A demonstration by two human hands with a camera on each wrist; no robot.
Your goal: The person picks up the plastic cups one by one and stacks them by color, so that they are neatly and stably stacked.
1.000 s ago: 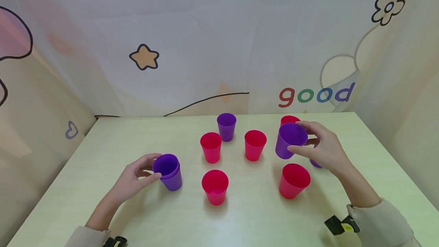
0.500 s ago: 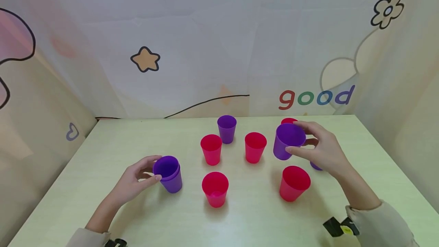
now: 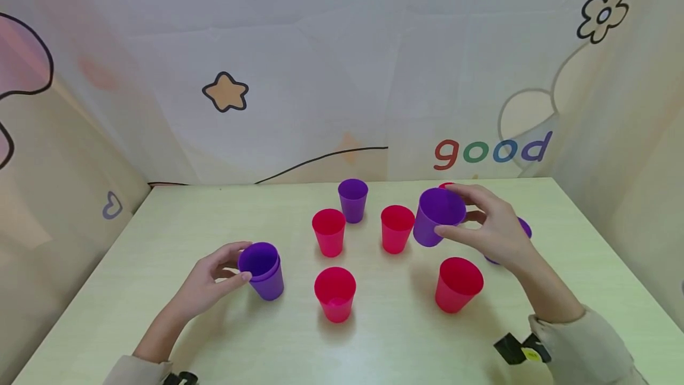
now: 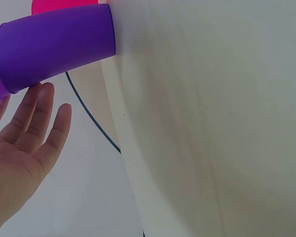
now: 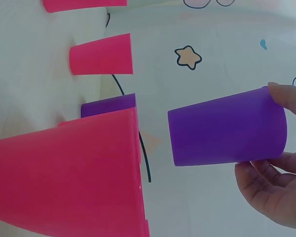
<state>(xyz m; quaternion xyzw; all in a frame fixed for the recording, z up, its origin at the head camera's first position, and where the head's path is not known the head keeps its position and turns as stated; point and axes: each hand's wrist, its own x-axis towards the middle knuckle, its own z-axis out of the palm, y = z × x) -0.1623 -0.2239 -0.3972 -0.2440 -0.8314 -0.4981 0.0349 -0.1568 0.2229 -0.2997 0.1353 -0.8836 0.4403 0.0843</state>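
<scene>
My right hand (image 3: pixel 494 224) holds a purple cup (image 5: pixel 227 131) in the air, thumb and fingers near its rim. The cup is tilted a little and hangs between the red cup (image 3: pixel 397 230) in the middle and the front right red cup (image 3: pixel 458 285). At the left, two nested purple cups (image 3: pixel 269 283) stand on the table, one rim slightly above the other. My left hand (image 3: pixel 211 281) holds the upper one, thumb and forefinger at its rim; in the left wrist view, other fingers (image 4: pixel 42 123) lie beside the cups (image 4: pixel 59 47).
More red cups stand upright at the front centre (image 3: pixel 335 296) and behind it (image 3: pixel 328 233). One purple cup (image 3: pixel 353 202) is at the back. Another purple cup (image 3: pixel 525 227) and a red cup (image 3: pixel 446 185) are mostly hidden by my right hand and its cup. A printed cloth (image 3: pixel 299 76) hangs behind the table.
My right hand has carried the purple cup leftward, uncovering part of the purple cup behind the hand. My left hand and the nested cups have stayed in place.
</scene>
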